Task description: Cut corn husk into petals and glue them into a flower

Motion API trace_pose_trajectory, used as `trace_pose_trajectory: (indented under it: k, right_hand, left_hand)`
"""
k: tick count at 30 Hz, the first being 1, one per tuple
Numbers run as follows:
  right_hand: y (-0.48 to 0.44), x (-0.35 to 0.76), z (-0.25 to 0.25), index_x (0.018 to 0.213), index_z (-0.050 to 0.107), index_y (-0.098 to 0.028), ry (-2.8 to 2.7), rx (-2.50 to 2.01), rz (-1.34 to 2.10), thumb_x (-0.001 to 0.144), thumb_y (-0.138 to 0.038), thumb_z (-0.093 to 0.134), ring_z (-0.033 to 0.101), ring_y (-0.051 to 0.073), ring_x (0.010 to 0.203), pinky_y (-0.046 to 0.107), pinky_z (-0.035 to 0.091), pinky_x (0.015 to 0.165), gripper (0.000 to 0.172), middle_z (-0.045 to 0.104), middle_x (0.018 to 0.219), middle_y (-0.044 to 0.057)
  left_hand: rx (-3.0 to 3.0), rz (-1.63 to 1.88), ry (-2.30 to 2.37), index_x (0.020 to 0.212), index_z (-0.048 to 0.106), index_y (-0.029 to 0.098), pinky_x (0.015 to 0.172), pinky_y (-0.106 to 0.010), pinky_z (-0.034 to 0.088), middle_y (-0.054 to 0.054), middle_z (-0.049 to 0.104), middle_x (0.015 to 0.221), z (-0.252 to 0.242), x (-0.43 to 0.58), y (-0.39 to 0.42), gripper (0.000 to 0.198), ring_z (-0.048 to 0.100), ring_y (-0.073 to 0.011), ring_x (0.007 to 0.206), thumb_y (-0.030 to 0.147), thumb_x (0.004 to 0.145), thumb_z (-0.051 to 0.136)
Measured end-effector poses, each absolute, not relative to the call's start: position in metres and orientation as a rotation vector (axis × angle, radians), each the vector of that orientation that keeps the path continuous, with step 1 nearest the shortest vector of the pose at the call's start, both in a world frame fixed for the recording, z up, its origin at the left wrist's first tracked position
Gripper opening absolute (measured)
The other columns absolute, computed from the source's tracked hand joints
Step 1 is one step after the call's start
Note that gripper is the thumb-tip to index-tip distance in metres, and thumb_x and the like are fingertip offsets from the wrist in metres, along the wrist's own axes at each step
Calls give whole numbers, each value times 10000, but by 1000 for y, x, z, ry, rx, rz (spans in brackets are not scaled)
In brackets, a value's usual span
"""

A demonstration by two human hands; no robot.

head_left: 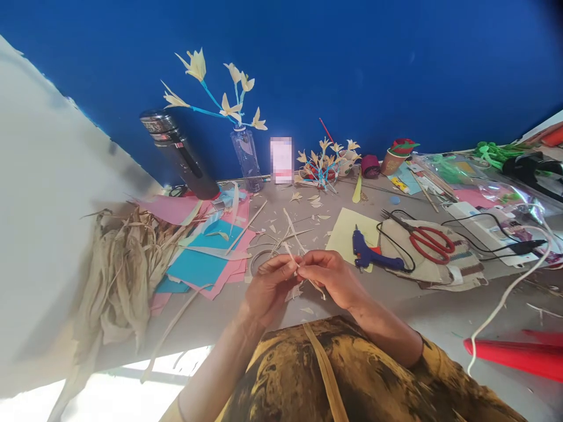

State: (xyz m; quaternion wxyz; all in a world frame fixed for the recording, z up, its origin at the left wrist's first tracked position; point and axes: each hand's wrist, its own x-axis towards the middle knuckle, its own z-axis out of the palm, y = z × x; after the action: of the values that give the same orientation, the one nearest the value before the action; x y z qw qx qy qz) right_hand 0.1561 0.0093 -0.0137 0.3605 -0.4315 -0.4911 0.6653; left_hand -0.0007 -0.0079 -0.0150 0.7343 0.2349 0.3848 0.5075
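My left hand (273, 284) and my right hand (331, 274) meet low over the table's front part. Both are closed, with thumbs and fingertips pinching a thin pale strip (289, 252) that looks like dried husk. One end of it sticks up between the hands, and a ragged piece hangs below my right fingers. The exact grip is hidden behind the thumbs. Just beyond my left hand lie a roll of tape (261, 258) and several narrow strips (287, 218). Small husk scraps (314, 202) are scattered behind them.
Dried husks (125, 275) hang over the left edge beside blue paper (202, 252). A bottle (247, 161) holds husk flowers near a black flask (187, 161). A blue glue gun (373, 255), red-handled scissors (431, 243), and a power strip (484, 225) lie at right.
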Motion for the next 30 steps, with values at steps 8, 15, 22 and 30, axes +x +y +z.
trace_pose_trajectory:
  k: [8, 15, 22, 30]
  right_hand:
    - [14, 158, -18, 631, 698, -158, -1239, -1054, 1824, 714, -328, 700, 293, 78, 460, 244, 196, 469, 190, 435, 456, -56]
    - [17, 179, -23, 771, 712, -179, -1660, -1339, 1373, 857, -375, 610, 477, 125, 562, 258, 311, 552, 236, 574, 600, -13]
    - [-14, 222, -48, 941, 661, -217, -2214, -1848, 439, 873, -306, 652, 646, 206, 765, 293, 351, 604, 112, 681, 988, 73]
    - [-30, 231, -44, 868, 618, -213, -2284, -1950, 509, 842, -349, 692, 649, 193, 726, 282, 299, 581, 157, 689, 871, 26]
  left_hand:
    - [790, 1101, 910, 762, 747, 163, 706, -297, 472, -16, 682, 687, -12, -9, -8, 163, 611, -142, 653, 276, 687, 837]
    - [670, 1226, 1017, 670, 675, 166, 673, -261, 458, 21, 618, 687, -15, -12, -4, 198, 567, -106, 633, 257, 648, 849]
    - [578, 1317, 1026, 650, 625, 169, 611, -242, 429, 36, 573, 655, -23, -15, 0, 250, 526, -92, 597, 285, 654, 846]
    - [724, 1307, 1109, 631, 627, 173, 587, -243, 381, 25, 551, 609, -26, -5, 4, 198, 490, -103, 587, 261, 664, 802]
